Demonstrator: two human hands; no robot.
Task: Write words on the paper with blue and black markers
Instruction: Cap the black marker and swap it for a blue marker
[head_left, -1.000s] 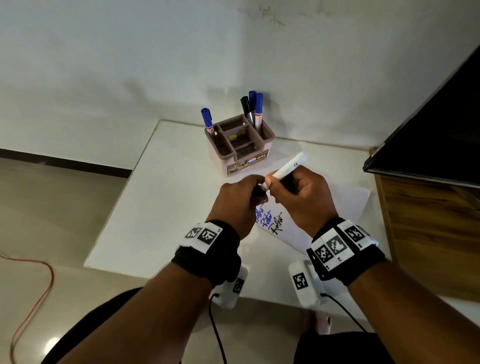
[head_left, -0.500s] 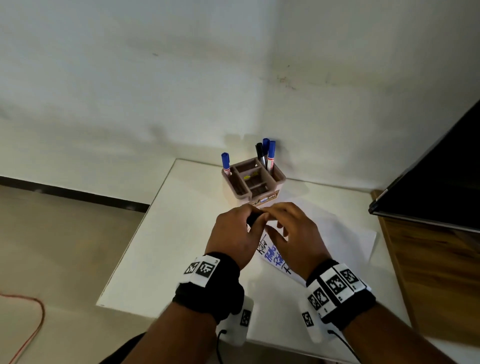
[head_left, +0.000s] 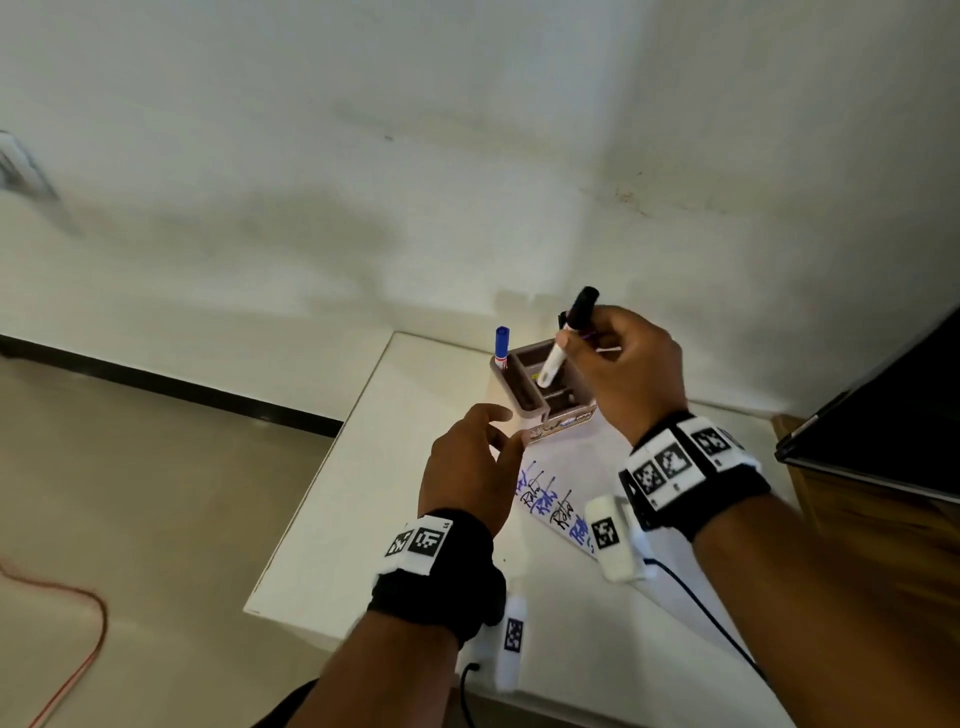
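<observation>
The right hand (head_left: 631, 374) pinched the capped black marker (head_left: 563, 340), tilted above the pen organizer (head_left: 550, 421). The left hand (head_left: 467, 467) hovered near the paper (head_left: 587, 462), fingers loosely curled, empty.

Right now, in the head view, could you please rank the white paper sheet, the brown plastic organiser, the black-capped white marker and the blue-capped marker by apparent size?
1. White paper sheet, partly hidden.
2. Brown plastic organiser.
3. Black-capped white marker, held nearer the camera.
4. Blue-capped marker, top only.
</observation>
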